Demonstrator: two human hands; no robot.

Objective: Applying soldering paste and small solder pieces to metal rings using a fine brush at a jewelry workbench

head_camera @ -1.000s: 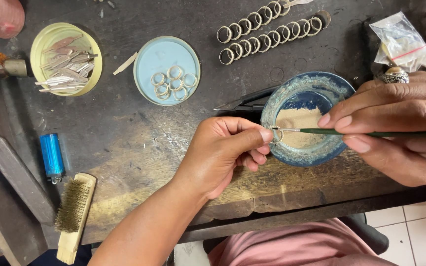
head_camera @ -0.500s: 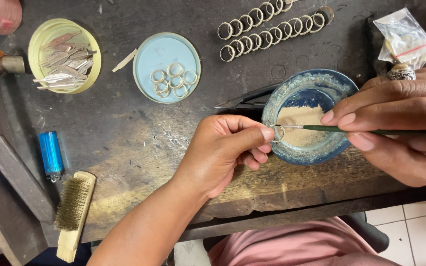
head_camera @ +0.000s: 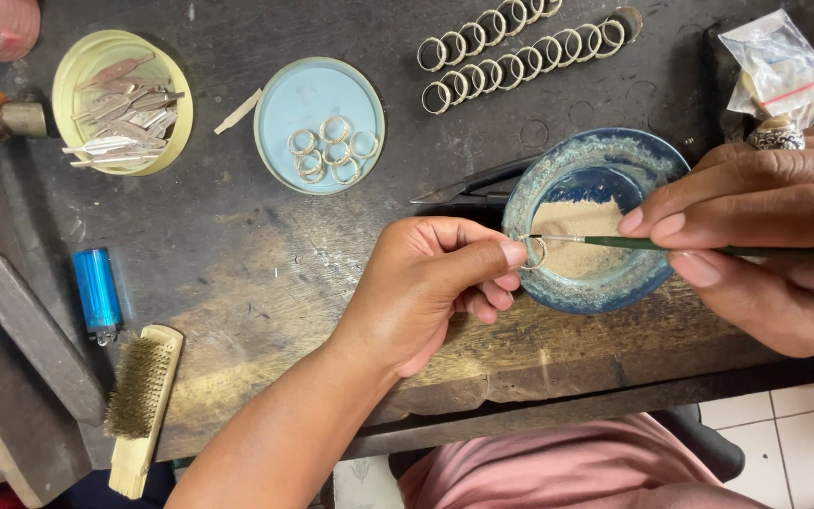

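Pinching small metal ring (head_camera: 535,252) between thumb and fingertips, left hand (head_camera: 423,287) holding it over rim of blue bowl (head_camera: 605,287). Right hand (head_camera: 765,236) gripping thin green brush (head_camera: 699,247), tip touching ring. Tweezers (head_camera: 468,186) lying just beside bowl on dark bench (head_camera: 256,254).

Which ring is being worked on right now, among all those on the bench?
Find the blue bowl of pale powder at the bench's right edge. At its left rim, the left hand pinches one small metal ring, touched by a thin green brush from the right hand. Every other ring lies loose.
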